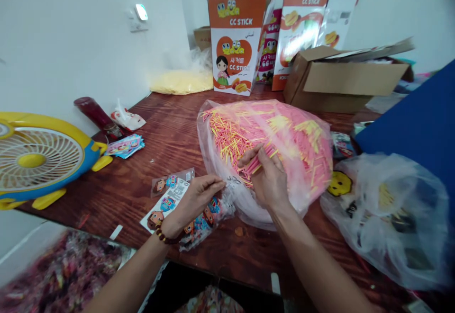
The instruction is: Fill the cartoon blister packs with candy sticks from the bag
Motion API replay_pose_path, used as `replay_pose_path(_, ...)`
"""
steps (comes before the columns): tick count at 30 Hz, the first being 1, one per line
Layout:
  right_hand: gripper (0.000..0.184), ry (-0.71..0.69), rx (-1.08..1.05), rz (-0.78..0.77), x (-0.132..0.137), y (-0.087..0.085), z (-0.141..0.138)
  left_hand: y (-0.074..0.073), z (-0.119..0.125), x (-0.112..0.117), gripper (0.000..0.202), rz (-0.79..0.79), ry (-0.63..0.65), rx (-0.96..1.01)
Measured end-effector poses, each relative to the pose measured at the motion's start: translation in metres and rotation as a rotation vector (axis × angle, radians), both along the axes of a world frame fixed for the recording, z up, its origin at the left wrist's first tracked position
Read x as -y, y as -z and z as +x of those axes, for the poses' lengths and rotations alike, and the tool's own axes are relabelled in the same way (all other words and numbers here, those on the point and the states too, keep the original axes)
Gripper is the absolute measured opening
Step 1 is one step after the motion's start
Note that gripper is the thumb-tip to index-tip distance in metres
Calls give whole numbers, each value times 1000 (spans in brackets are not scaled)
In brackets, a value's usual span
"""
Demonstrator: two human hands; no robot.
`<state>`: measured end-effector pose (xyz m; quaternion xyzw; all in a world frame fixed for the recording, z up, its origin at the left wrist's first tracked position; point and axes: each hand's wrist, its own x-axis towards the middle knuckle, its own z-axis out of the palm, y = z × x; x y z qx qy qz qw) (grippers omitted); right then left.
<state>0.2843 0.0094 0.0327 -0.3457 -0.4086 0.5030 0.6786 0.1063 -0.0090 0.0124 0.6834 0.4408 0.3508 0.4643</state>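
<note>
A big clear plastic bag (298, 161) full of thin pink and yellow sticks lies on the wooden table (170, 128). My right hand (268, 180) reaches into its open mouth and pinches a small bunch of pink sticks (253, 165). My left hand (194, 199), with a bead bracelet at the wrist, is closed on a clear cartoon-printed packet (208, 213) at the bag's mouth. More printed packets (167, 194) lie flat under and beside that hand.
A yellow and blue fan (35, 159) stands at the left. Orange CC STICK boxes (234, 43) and an open cardboard carton (341, 78) stand behind. A crumpled clear bag (391, 213) lies at the right, beside a blue board (419, 123). A bin of wrapped items (60, 270) sits lower left.
</note>
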Motion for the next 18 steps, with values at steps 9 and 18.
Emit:
replay_pose_path(9,31,65,103,-17,12,9,-21,5,11,2,33,-39,-45,96)
replay_pose_path(18,22,-199,214,-16,18,15,-4,11,15,-2,22,-13,-85,180)
